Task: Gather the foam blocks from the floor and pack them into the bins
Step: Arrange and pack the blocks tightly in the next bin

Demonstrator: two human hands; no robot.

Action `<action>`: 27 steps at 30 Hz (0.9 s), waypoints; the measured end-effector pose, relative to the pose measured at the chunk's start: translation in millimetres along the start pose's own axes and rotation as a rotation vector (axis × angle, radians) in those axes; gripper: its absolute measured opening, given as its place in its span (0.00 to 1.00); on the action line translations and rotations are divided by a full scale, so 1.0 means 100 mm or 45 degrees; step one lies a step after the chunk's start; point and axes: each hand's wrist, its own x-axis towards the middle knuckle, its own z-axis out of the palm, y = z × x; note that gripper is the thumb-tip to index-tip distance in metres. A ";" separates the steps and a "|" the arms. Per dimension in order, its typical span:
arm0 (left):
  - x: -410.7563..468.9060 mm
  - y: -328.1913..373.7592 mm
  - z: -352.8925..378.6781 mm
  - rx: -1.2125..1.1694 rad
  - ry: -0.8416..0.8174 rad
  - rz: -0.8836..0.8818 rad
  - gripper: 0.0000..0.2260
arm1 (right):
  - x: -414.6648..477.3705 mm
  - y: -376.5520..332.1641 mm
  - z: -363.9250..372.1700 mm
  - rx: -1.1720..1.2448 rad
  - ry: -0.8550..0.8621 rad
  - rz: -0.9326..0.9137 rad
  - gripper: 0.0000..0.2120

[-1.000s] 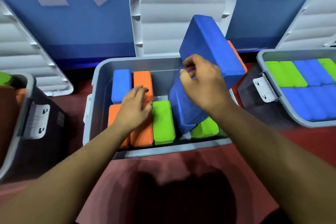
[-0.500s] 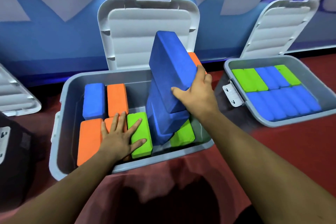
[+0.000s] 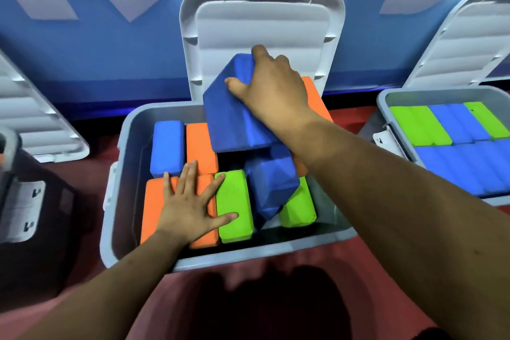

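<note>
A grey bin (image 3: 116, 215) stands open in front of me with blue, orange and green foam blocks packed upright inside. My right hand (image 3: 273, 88) grips the top end of a large dark blue block (image 3: 234, 116) tilted above the bin. A second dark blue block (image 3: 271, 188) leans on end beneath it, between two green blocks (image 3: 234, 207). An orange block (image 3: 317, 99) shows behind my right wrist. My left hand (image 3: 190, 201) lies flat with spread fingers on the orange blocks (image 3: 153, 207) and the nearer green one.
The bin's lid (image 3: 262, 25) stands raised against the blue wall. A second grey bin (image 3: 386, 99) at right is filled with green and blue blocks, lid (image 3: 455, 44) up. A dark bin (image 3: 27, 201) sits at left. Red floor (image 3: 358, 284) lies below.
My right hand moved from the blue block's side up to its top end, and the block tipped lower over the bin. My left hand stayed pressed on the orange and green blocks.
</note>
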 end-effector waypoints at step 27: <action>-0.02 -0.01 -0.03 -0.061 -0.017 0.044 0.44 | 0.67 -0.23 0.49 -0.098 -0.269 0.110 0.23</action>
